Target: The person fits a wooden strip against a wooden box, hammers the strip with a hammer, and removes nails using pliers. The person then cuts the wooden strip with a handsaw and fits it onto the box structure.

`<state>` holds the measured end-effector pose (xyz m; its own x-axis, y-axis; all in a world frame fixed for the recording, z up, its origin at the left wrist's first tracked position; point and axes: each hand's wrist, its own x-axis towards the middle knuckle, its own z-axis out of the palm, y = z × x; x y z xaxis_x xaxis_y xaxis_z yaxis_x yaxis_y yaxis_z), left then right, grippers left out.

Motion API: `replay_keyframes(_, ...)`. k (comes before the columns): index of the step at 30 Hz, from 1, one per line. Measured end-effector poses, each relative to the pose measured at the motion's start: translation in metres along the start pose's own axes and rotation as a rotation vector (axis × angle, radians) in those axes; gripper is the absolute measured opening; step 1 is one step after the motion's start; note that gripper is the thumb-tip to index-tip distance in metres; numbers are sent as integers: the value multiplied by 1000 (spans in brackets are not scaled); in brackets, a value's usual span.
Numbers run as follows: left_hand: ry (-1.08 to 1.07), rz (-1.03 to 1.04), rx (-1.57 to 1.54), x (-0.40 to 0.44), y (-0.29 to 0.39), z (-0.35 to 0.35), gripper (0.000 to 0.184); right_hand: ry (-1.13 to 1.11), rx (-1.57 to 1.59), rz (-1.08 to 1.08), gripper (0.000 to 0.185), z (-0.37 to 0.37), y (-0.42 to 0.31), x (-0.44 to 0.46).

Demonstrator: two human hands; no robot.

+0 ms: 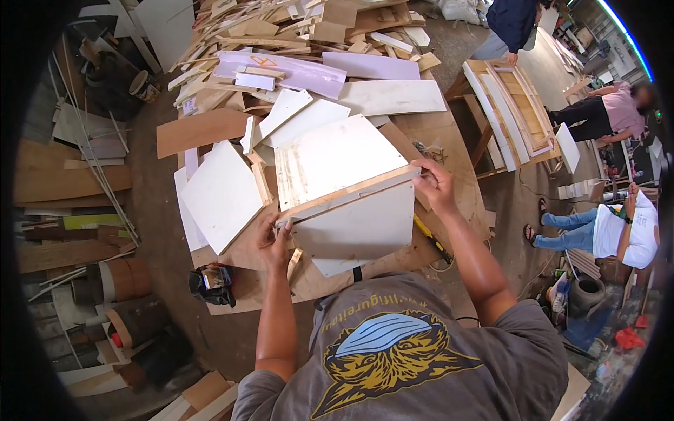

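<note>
A white wooden panel [344, 158] with a bare wood edge is held tilted above the workbench [242, 298]. My left hand [274, 238] grips its near left corner, thumb along the edge. At the near right corner, my right hand [435, 184] pinches the same panel. Beneath it lies another white panel [358, 228], partly covered. A white board [223, 196] with a wood strip along one side rests to the left. Close to my left hand is a small wood block [295, 265]. A yellow and black tool [430, 237] lies near my right forearm.
Wood offcuts [281, 35] are heaped at the bench's far end. A black pouch [213, 284] sits at the near left corner. A wooden frame [516, 112] stands on the right, with several people around that side. Boards and rolls [130, 281] line the left floor.
</note>
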<state>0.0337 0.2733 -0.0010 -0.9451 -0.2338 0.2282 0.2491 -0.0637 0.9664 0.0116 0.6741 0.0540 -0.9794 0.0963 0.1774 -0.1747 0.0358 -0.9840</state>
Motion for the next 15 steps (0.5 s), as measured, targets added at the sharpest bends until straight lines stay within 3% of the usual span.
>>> replay_keyframes(4,-54,112,161,-11,-3,-9,37,-1,4,91,23,-12,8,-3)
replay_keyframes(8,-29,96,162,-22,-7,-11,38,86,-36,109,18,-1,-13,-1)
replay_keyframes(15,-39,74,149,-32,2,-10,36,-17,-5,182,19,-14,-11,-8)
